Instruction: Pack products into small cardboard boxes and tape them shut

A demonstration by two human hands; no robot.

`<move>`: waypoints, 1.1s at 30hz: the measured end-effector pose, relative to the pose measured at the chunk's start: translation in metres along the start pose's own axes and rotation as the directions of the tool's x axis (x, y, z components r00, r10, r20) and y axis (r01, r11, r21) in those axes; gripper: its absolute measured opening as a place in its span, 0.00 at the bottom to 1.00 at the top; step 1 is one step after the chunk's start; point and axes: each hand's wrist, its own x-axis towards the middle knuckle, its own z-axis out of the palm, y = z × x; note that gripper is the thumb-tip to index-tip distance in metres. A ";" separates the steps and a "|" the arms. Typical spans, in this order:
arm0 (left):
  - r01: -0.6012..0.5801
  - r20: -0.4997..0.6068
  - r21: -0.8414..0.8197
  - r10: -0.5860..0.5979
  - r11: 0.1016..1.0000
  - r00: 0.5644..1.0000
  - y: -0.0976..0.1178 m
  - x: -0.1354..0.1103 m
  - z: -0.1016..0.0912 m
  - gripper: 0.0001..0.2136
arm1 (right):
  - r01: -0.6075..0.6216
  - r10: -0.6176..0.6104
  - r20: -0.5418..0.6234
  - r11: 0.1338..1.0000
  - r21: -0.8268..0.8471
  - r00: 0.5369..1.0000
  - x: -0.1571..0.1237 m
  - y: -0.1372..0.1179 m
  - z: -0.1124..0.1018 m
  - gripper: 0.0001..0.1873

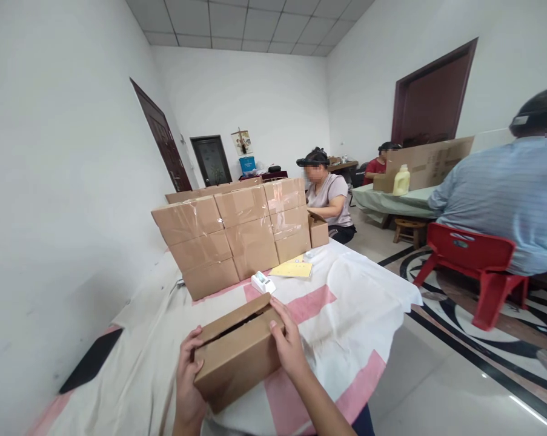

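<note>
A small brown cardboard box (237, 357) rests on the cloth-covered table (346, 290) in front of me, its top flaps nearly closed with a dark slit between them. My left hand (188, 378) grips its left end, fingers curled over the edge. My right hand (288, 342) holds the right end, thumb on the top flap. Just beyond the box lies a small white device (263, 282), and further on a yellow paper (293, 269).
A stack of taped cardboard boxes (237, 233) stands at the table's far side, an open small box (318, 229) beside it. A dark flat object (91, 358) lies at the left. Other people sit at tables behind and right, one on a red chair (475, 266).
</note>
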 end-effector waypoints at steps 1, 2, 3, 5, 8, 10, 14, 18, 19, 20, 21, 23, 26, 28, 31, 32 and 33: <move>-0.022 0.002 0.012 0.022 1.000 1.000 -0.002 0.001 -0.001 0.10 | 0.011 -0.011 -0.007 1.000 -0.007 1.000 0.000 0.000 0.000 0.25; -0.039 0.006 0.023 0.039 0.999 0.999 -0.003 0.002 -0.003 0.09 | 0.018 -0.018 -0.012 1.000 -0.014 1.000 0.000 0.000 0.001 0.25; -0.047 0.013 0.036 0.047 0.998 0.999 -0.004 0.002 -0.004 0.09 | 0.025 -0.025 -0.016 0.999 -0.020 1.000 0.000 0.000 0.001 0.25; -0.063 0.024 0.060 0.061 0.996 0.998 -0.005 0.002 -0.005 0.09 | 0.053 -0.054 -0.024 0.998 -0.032 0.998 0.001 0.001 0.002 0.22; -0.097 0.040 0.097 0.093 0.991 0.995 -0.007 0.003 -0.007 0.10 | 0.113 -0.116 -0.042 0.991 -0.064 0.992 0.002 0.003 0.001 0.16; -0.123 0.067 0.148 0.114 0.981 0.991 -0.009 0.004 -0.009 0.12 | 0.138 -0.142 -0.041 0.986 -0.092 0.989 0.003 0.004 0.000 0.14; -0.150 0.117 0.239 0.125 0.959 0.985 -0.013 0.008 -0.017 0.14 | 0.154 -0.161 -0.042 0.979 -0.132 0.986 0.005 0.005 -0.001 0.13; -0.156 0.201 0.324 0.093 0.933 0.975 -0.015 0.011 -0.028 0.19 | 0.161 -0.168 -0.043 0.978 -0.134 0.985 0.005 0.005 -0.001 0.15; -0.160 0.226 0.343 0.084 0.926 0.971 -0.015 0.012 -0.031 0.19 | 0.160 -0.166 -0.041 0.978 -0.131 0.985 0.004 0.004 -0.001 0.17; -0.164 0.243 0.356 0.079 0.920 0.967 -0.015 0.013 -0.034 0.19 | 0.158 -0.164 -0.039 0.979 -0.129 0.986 0.004 0.004 -0.001 0.18; -0.167 0.254 0.364 0.075 0.916 0.964 -0.016 0.014 -0.036 0.19 | 0.155 -0.161 -0.037 0.979 -0.129 0.986 0.004 0.004 -0.002 0.19; -0.167 0.268 0.376 0.065 0.911 0.961 -0.015 0.016 -0.040 0.19 | 0.154 -0.160 -0.034 0.980 -0.129 0.987 0.004 0.004 -0.002 0.19; -0.171 0.295 0.400 0.050 0.901 0.954 -0.012 0.019 -0.042 0.18 | 0.159 -0.165 -0.037 0.979 -0.124 0.986 0.005 0.004 -0.002 0.17; -0.171 0.304 0.417 0.041 0.893 0.952 -0.009 0.019 -0.043 0.17 | 0.159 -0.166 -0.041 0.980 -0.122 0.985 0.005 0.004 -0.002 0.16; -0.162 0.297 0.436 0.028 0.885 0.955 -0.005 0.019 -0.041 0.17 | 0.156 -0.162 -0.040 0.980 -0.127 0.986 0.005 0.004 -0.001 0.16; -0.160 0.295 0.438 0.027 0.884 0.955 -0.005 0.018 -0.041 0.17 | 0.157 -0.163 -0.040 0.979 -0.129 0.986 0.005 0.003 -0.001 0.16; -0.159 0.295 0.438 0.026 0.885 0.955 -0.005 0.018 -0.041 0.17 | 0.158 -0.164 -0.040 0.979 -0.131 0.986 0.005 0.003 -0.001 0.16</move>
